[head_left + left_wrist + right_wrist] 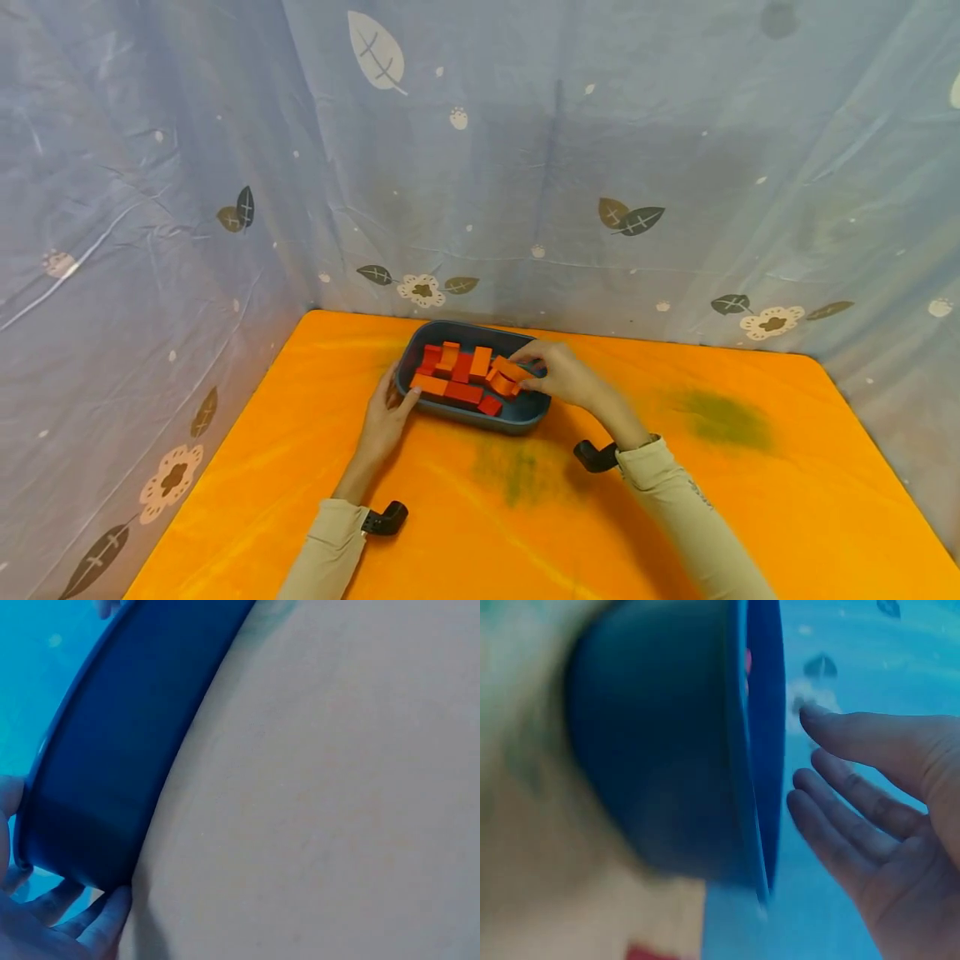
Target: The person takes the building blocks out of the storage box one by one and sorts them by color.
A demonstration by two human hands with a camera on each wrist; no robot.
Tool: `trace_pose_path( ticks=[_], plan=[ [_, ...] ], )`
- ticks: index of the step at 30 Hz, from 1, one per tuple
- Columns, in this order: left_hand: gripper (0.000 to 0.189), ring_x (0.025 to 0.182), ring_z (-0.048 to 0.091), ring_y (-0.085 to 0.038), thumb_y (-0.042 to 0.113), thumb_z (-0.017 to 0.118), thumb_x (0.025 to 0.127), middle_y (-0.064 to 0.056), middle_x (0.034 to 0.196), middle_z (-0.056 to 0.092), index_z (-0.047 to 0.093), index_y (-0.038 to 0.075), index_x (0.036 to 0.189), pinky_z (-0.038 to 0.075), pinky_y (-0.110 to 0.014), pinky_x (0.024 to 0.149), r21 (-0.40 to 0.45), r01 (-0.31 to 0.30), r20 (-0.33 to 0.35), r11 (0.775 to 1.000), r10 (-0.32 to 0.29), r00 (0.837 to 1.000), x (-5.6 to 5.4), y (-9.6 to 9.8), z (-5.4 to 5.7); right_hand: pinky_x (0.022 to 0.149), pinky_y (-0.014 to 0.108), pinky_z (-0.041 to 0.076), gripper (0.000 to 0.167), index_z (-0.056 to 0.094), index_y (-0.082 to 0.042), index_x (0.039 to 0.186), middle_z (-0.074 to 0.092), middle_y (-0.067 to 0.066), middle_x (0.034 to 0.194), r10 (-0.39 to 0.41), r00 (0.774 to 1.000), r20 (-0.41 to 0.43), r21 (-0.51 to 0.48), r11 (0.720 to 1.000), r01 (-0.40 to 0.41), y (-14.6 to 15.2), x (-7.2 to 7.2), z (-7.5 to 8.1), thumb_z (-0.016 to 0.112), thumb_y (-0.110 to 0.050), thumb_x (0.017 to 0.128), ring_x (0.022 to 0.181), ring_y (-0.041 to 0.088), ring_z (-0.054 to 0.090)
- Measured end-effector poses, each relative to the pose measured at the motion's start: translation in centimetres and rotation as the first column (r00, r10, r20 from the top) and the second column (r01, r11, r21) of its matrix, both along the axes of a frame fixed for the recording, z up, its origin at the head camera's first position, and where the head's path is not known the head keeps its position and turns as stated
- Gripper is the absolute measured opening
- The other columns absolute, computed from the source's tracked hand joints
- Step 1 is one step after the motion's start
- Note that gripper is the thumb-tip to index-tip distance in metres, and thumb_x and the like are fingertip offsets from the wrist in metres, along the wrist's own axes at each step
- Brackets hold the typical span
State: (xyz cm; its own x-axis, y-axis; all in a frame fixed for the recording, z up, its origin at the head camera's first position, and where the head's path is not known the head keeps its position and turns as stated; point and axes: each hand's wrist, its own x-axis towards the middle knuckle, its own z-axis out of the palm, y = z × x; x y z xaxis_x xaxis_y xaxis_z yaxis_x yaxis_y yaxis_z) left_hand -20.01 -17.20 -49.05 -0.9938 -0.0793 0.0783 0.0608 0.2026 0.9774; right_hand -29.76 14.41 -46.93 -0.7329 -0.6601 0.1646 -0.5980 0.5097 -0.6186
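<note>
A dark blue rectangular bin (517, 427) holds several red and orange toy blocks, among them a long orange block (429, 384), a red block (464, 393) and an orange arch-shaped block (501, 384). My left hand (384, 421) grips the bin's left end, thumb at the rim and fingers along the outer wall (135, 735). Over the right end, my right hand (566, 377) reaches down beside a tilted orange block (512, 369). In the right wrist view its fingers and thumb stand apart near the rim, with nothing seen between them.
An orange cloth (285, 467) with green smudges covers the table. Grey-blue curtains (480, 167) with leaf and flower prints rise behind it and at both sides. A black wrist camera sits on each forearm, the right one (595, 457) above the table.
</note>
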Motion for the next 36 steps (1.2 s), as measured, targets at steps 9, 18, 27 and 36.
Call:
trace_pose_path(
  ticks=[9,18,27,36],
  plan=[
    [0.067,0.142,0.030,-0.037,0.021,0.058,0.100,-0.013,0.159,0.024,0.022,0.008,0.156,0.028,-0.055,0.113,0.000,0.009,-0.005,1.000,-0.009,1.000,0.0,0.0,0.0,0.085,0.035,0.056,0.031,0.069,0.001,0.111,0.067,0.014,0.112,0.098,0.991,0.094,0.106,0.988,-0.108,-5.2,4.3,3.5,0.072,0.011,0.081,0.102,0.031,0.064],
    [0.068,0.142,0.030,-0.037,0.020,0.058,0.101,-0.015,0.159,0.024,0.021,0.007,0.156,0.028,-0.055,0.113,0.004,0.008,-0.008,1.000,-0.008,1.000,-0.1,0.0,-0.2,0.079,0.031,0.054,0.034,0.069,-0.007,0.105,0.068,0.005,0.101,0.067,0.996,0.062,0.211,0.974,-0.079,-6.2,4.0,2.4,0.074,0.012,0.078,0.087,0.019,0.062],
    [0.066,0.142,0.029,-0.039,0.018,0.057,0.101,-0.018,0.159,0.024,0.022,0.006,0.156,0.026,-0.056,0.114,0.018,0.007,-0.001,1.000,-0.007,1.000,0.3,0.0,0.6,0.080,0.032,0.053,0.031,0.067,-0.011,0.103,0.068,0.001,0.097,0.098,0.995,-0.032,0.327,0.941,-0.083,-6.3,4.1,2.6,0.079,0.003,0.079,0.086,0.017,0.062],
    [0.066,0.142,0.031,-0.037,0.019,0.057,0.101,-0.014,0.158,0.026,0.023,0.008,0.156,0.028,-0.055,0.113,0.006,-0.006,-0.009,1.000,0.006,1.000,-0.1,0.0,-0.2,0.080,0.032,0.054,0.032,0.068,-0.010,0.102,0.069,0.003,0.098,0.116,0.993,0.007,0.263,0.958,-0.114,-5.9,4.3,2.9,0.074,0.010,0.078,0.088,0.019,0.063]
  ],
)
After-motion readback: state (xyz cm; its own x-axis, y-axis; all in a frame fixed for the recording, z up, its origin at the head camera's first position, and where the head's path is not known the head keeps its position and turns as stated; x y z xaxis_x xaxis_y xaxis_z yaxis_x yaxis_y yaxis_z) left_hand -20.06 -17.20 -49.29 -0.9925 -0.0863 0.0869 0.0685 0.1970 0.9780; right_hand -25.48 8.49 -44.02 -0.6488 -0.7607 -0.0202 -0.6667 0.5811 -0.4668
